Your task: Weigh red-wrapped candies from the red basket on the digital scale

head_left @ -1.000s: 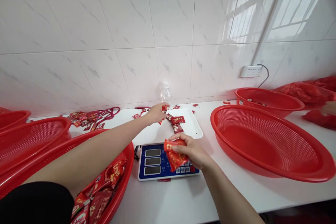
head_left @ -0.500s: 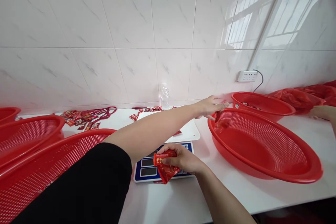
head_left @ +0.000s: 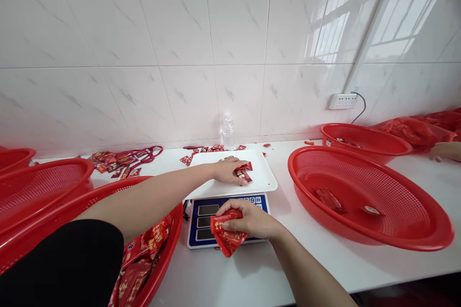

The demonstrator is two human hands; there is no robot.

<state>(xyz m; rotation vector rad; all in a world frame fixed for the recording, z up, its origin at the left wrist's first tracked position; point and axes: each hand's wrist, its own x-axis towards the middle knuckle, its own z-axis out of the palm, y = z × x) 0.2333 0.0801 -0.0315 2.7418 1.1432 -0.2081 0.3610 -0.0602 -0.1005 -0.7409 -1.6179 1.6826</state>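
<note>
My left hand (head_left: 229,171) reaches onto the white weighing pan (head_left: 264,180), with its fingers and thumb around small red packets (head_left: 244,176). In front of the pan, my right hand (head_left: 254,219) is closed on a crinkled red packet (head_left: 230,237) with gold print, holding it above the blue front panel of the scale (head_left: 197,223). To the right, a red packet (head_left: 327,199) and a smaller item (head_left: 370,210) lie in an oval red basket (head_left: 410,242). Under my left arm, another red basket (head_left: 176,230) holds several red packets (head_left: 144,249).
Loose packets with red straps (head_left: 126,159) lie at the back left. A clear bottle (head_left: 228,132) stands by the wall. More red baskets (head_left: 66,168) are at far left. Behind the right basket is another basket (head_left: 389,151); a person's hand (head_left: 444,151) rests beside red plastic bags (head_left: 414,129).
My left hand has gone from the right basket's rim back to the weighing pan. The packet falling there now lies in that basket. My right hand keeps its packet in nearly the same place.
</note>
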